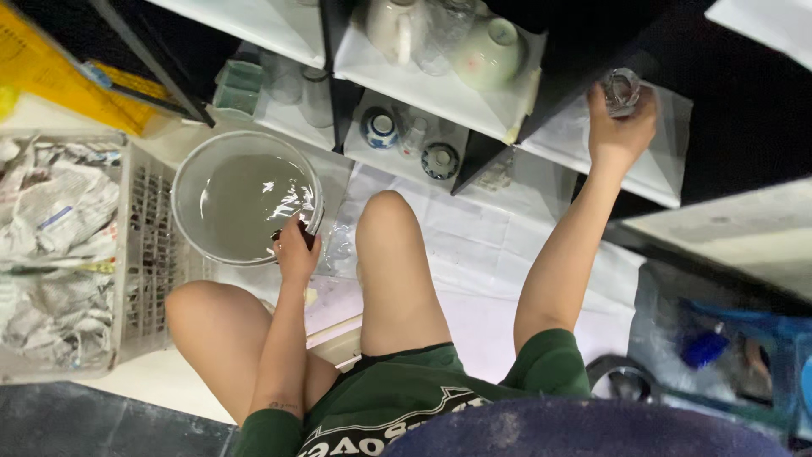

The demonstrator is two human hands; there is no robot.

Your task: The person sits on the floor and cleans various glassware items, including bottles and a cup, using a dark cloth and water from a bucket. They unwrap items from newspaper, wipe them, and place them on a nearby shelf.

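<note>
Right hand (622,127) raised to shelf (660,165), fingers closed round clear drinking glass (622,89) at shelf's paper-lined edge. Left hand (296,250) at rim of water-filled steel basin (241,199) on floor, fingers curled on small dark object (292,230), kind unclear. Plastic crate (144,245) of crumpled newspaper left of basin. Teapot (393,30) and blue-white cups (381,129) on shelves above.

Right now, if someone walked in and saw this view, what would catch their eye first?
Probably the big round basin of cloudy water on the floor at left, where the left hand rests at its rim. Next, the right hand reaching up to the white shelf, shut on a clear glass. Beside the basin stands a plastic crate stuffed with crumpled newspaper.
</note>
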